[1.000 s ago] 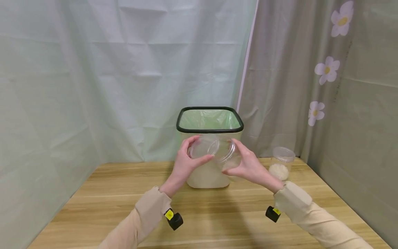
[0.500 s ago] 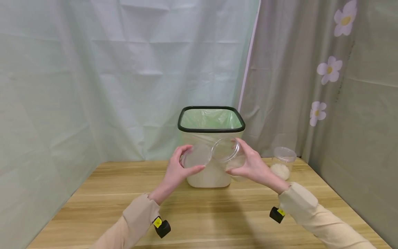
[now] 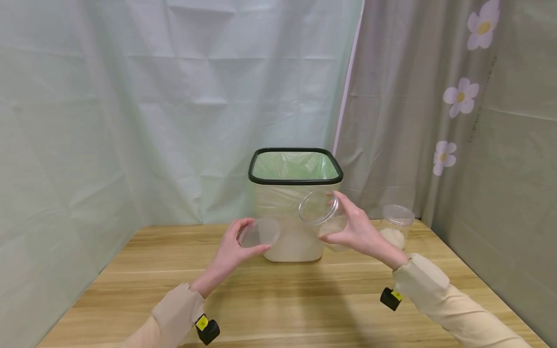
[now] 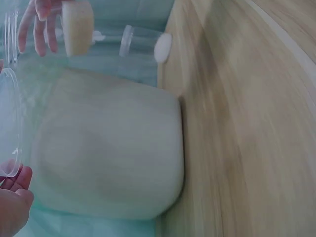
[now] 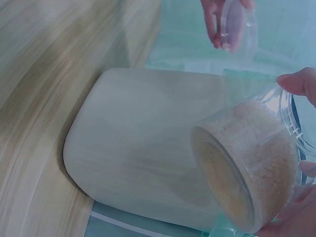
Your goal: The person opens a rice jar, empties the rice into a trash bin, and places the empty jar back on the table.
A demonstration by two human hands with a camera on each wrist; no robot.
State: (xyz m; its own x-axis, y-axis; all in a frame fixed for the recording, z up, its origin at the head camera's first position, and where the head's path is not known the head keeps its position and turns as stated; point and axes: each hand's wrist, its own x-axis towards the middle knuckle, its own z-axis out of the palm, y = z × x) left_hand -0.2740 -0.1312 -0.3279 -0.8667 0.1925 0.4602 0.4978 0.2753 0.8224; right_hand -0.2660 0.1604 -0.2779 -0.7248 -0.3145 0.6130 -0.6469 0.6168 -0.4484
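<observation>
My left hand (image 3: 228,251) pinches a round clear plastic lid (image 3: 261,234) by its edge, in front of the bin's lower left. My right hand (image 3: 357,232) grips a clear plastic jar (image 5: 252,158) with its mouth uncovered and tipped toward the left. Pale rice-like grains fill a good part of the jar in the right wrist view. Lid and jar are held apart, above the table. Behind both hands stands a cream trash bin with a dark rim (image 3: 296,182) and a thin green liner (image 3: 289,166).
A second clear jar (image 3: 397,217), lidded and part-filled with white grains, stands upright at the back right of the wooden table (image 3: 174,270). Pale curtains (image 3: 196,96) close off the back and both sides.
The lid, at first close against the jar's mouth, has moved left and down with my left hand. My right hand has shifted slightly right, still gripping the tilted jar.
</observation>
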